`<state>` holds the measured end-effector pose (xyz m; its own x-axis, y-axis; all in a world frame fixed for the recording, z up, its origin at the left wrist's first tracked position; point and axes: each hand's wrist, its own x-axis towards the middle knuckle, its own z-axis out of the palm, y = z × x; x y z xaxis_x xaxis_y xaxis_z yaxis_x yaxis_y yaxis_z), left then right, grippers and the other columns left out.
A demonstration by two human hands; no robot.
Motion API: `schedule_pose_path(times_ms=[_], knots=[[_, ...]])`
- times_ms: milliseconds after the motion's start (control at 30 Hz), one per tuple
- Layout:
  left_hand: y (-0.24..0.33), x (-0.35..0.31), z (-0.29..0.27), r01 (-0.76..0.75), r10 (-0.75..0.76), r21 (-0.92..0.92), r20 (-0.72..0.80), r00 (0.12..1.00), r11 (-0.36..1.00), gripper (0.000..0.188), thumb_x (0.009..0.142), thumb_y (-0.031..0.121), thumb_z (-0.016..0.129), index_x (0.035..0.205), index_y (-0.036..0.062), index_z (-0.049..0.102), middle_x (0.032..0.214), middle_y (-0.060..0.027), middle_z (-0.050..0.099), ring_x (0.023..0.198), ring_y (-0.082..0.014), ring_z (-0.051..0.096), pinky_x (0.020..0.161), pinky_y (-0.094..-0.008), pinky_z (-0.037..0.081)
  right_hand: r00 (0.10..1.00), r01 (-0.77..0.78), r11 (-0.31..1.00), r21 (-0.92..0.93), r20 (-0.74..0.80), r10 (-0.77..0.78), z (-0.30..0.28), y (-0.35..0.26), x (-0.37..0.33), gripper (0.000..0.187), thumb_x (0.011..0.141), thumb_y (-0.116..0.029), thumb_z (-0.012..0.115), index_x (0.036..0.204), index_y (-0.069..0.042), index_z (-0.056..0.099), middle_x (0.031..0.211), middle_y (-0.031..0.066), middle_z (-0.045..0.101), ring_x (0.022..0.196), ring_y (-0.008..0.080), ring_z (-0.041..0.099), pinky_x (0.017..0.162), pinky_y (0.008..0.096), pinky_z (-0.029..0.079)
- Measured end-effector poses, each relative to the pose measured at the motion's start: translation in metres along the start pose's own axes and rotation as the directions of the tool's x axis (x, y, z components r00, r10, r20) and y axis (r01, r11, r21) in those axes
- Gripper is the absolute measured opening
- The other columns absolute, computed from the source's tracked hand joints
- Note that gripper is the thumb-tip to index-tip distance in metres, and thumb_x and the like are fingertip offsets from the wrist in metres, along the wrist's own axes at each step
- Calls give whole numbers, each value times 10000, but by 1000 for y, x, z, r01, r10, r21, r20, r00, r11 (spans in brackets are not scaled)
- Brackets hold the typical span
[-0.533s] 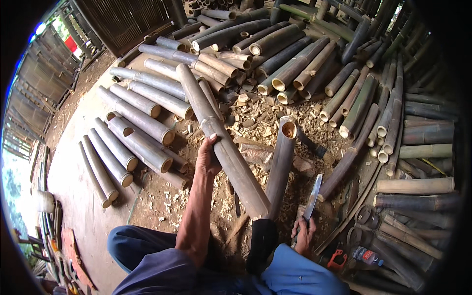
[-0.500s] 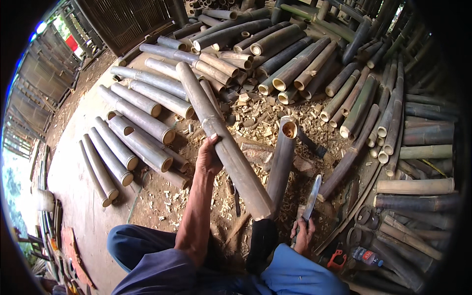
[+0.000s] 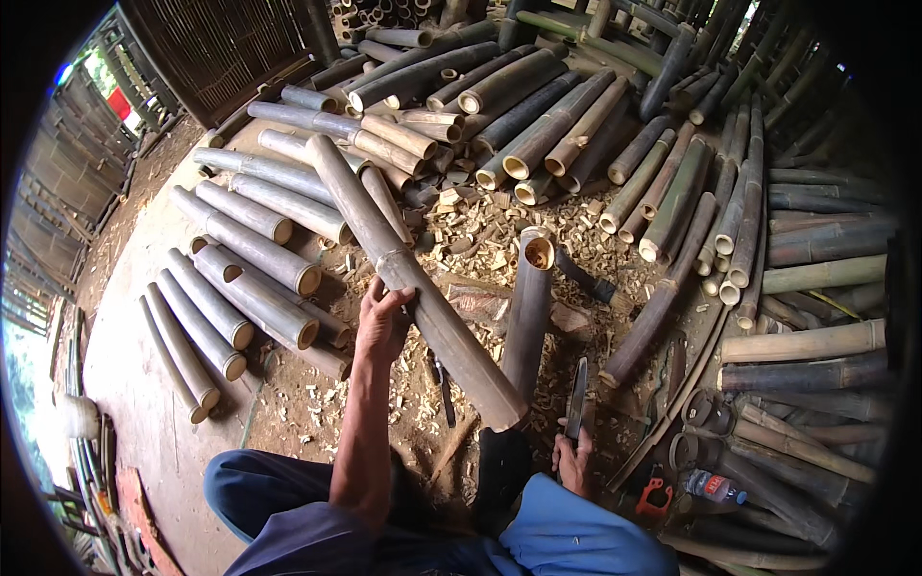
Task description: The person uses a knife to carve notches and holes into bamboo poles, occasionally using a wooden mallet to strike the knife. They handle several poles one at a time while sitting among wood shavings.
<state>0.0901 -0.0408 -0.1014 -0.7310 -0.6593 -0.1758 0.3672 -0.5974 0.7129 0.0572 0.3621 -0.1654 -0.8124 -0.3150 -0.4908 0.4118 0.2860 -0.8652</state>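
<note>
A long grey-brown bamboo tube [image 3: 423, 288] slants across the middle, its near end by a black covering [image 3: 504, 466] between my knees. My left hand [image 3: 384, 322] holds it near the middle from the left, fingers and thumb closed against its side. Low on the right, my right hand [image 3: 573, 459] grips a knife [image 3: 578, 398] with its blade pointing up and away; the fingers hide most of the handle. Just beyond the tube's near end, a thick bamboo post [image 3: 528, 322] leans up with its hollow top showing.
Cut bamboo tubes [image 3: 254, 298] lie in rows on the left, with more piled at the back [image 3: 514, 82] and right [image 3: 802, 341]. Pale wood chips [image 3: 480, 240] cover the ground. A dark thin tool [image 3: 445, 394] lies near my left arm. A plastic bottle [image 3: 715, 487] and a red-orange object [image 3: 655, 494] sit at lower right.
The whole scene has shifted left in view. My left hand has changed its hold, with fingers now spread further along the tube's side. The knife has turned, its blade standing more upright and looking darker.
</note>
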Motion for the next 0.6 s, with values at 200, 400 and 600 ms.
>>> schedule_pose_path(times_ms=[200, 400, 600], knots=[[-1, -2, 14, -82, 78, 192, 27, 997, 978, 683, 747, -18, 701, 1387, 6, 466, 1170, -81, 608, 1066, -207, 611, 939, -366, 516, 1000, -21, 999, 42, -11, 21, -20, 8, 5, 273, 976, -150, 574, 1232, -55, 556, 654, -4, 499, 450, 84, 469, 381, 257, 390], [-1, -9, 27, -85, 73, 260, 59, 996, 962, 753, 706, 44, 743, 1406, 13, 466, 1182, -77, 615, 1074, -193, 592, 950, -344, 484, 994, -13, 989, 148, -103, 29, -37, 1, 9, 162, 971, -214, 611, 1001, -80, 526, 647, 18, 505, 443, 118, 488, 374, 285, 392], [4, -26, 66, -46, 22, 200, 119, 993, 979, 709, 716, 32, 725, 1380, 3, 477, 1162, -82, 619, 1030, -184, 608, 921, -331, 516, 994, 109, 989, 102, -41, -105, -32, 11, 20, 158, 965, -188, 608, 947, -53, 528, 622, 34, 519, 415, 126, 480, 363, 300, 393]])
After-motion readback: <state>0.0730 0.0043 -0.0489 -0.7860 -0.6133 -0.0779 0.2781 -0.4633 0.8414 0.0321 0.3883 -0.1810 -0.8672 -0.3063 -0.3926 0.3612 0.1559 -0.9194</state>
